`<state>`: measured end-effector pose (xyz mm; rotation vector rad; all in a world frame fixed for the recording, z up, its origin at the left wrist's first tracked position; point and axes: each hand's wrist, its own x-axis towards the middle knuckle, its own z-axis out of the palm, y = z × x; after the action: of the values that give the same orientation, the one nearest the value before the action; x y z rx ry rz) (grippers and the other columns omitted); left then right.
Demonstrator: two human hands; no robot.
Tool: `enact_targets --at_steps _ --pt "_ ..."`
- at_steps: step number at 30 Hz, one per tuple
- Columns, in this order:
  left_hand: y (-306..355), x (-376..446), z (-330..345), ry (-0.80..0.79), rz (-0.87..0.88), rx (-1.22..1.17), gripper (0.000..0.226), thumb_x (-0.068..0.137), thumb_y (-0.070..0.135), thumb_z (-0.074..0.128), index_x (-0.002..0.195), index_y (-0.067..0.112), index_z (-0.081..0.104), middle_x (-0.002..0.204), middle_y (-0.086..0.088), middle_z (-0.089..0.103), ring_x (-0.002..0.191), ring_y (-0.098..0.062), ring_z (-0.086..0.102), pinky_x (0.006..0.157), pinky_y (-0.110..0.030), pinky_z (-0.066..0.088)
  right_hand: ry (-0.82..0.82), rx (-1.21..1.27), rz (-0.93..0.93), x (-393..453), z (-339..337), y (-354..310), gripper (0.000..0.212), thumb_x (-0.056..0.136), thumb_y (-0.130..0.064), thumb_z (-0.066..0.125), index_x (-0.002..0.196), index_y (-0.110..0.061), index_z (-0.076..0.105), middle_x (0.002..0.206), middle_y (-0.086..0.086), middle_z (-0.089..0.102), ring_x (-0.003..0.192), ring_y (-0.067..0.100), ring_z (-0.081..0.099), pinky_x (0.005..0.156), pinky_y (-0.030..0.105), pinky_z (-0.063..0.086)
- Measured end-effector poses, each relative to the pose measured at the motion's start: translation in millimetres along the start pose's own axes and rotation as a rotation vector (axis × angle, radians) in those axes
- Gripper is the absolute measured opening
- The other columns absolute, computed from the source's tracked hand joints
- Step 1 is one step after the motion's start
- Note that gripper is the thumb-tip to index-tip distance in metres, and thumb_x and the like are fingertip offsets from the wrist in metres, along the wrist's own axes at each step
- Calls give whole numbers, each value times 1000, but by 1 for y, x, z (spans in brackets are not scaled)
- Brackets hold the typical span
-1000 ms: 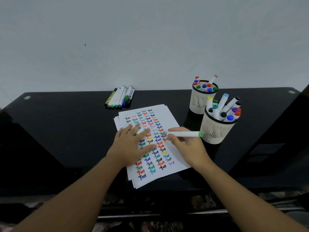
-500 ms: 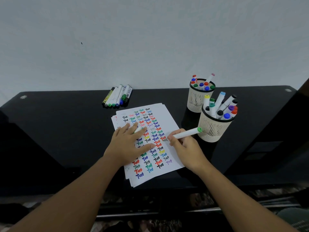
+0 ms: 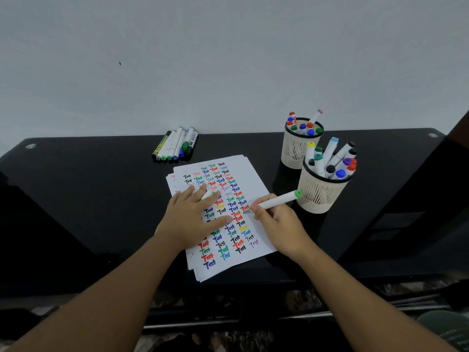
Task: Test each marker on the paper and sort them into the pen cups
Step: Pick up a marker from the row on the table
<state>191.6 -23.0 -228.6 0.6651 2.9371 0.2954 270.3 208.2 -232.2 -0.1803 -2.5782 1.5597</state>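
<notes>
The white marker [image 3: 278, 200] is gripped in the right hand [image 3: 278, 226], fingers curled round the barrel near the tip, with the green end pointing up and right toward the nearer pen cup [image 3: 320, 193]. The tip is brought down at the right edge of the written columns on the paper [image 3: 256, 184], in the centre of the frame; whether it is already touching cannot be told. The left hand [image 3: 193, 218] is laid flat on the sheet with fingers spread, and what looks like a cap is glimpsed under its fingers. The sheet sits on a small stack on the black worktop [image 3: 88, 199].

A short word is judged to be due in the blank strip to the right of the columns. The stack should be kept pinned so that nothing slides, and the stroke is best kept light and slow so that a weak tip is shown up plainly. The writing wrist should be held clear of fresh ink.

Both cups are already well filled, the farther cup [image 3: 299, 146] standing behind and touching the nearer one at the right. A row of untested markers [image 3: 175, 144] is lined up at the upper left of the paper, near the wall.
</notes>
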Motion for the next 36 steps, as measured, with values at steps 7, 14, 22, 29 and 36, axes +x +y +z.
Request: enact_targets --at_steps 7,14,22,29,36 --pt "-1 -1 1 8 2 4 87 81 92 25 157 52 15 170 11 4 157 -16 -3 125 -46 -4 35 -9 -13 -1 0 1 11 104 -38 59 102 -29 64 92 -11 68 87 8 64 78 31 54" --pt "0 -1 -1 -2 -3 6 86 81 92 26 157 52 15 170 11 4 157 -17 -3 125 -46 -4 -1 -45 -7 -2 -1 -2 12 105 -40 57 104 -29 63 91 -10 68 87 10 65 79 35 56" --pt "-2 -1 1 12 1 -14 86 80 93 26 156 53 17 170 12 6 157 -16 -1 125 -46 -3 48 55 17 -4 -2 -2 15 105 -37 57 101 -24 63 90 -9 67 87 6 64 77 27 50" --pt "-2 -1 1 4 0 -17 87 80 94 26 156 53 16 170 12 5 156 -16 -2 125 -46 -4 33 -34 7 -2 -1 -1 15 106 -39 56 102 -26 62 89 -11 67 84 3 64 71 21 46" --pt "-4 1 2 0 2 -8 88 79 95 24 156 53 15 170 12 5 157 -17 -2 125 -47 -4 31 -62 8 -1 -1 -1 14 106 -39 56 104 -26 62 89 -12 65 84 -2 62 67 15 43"
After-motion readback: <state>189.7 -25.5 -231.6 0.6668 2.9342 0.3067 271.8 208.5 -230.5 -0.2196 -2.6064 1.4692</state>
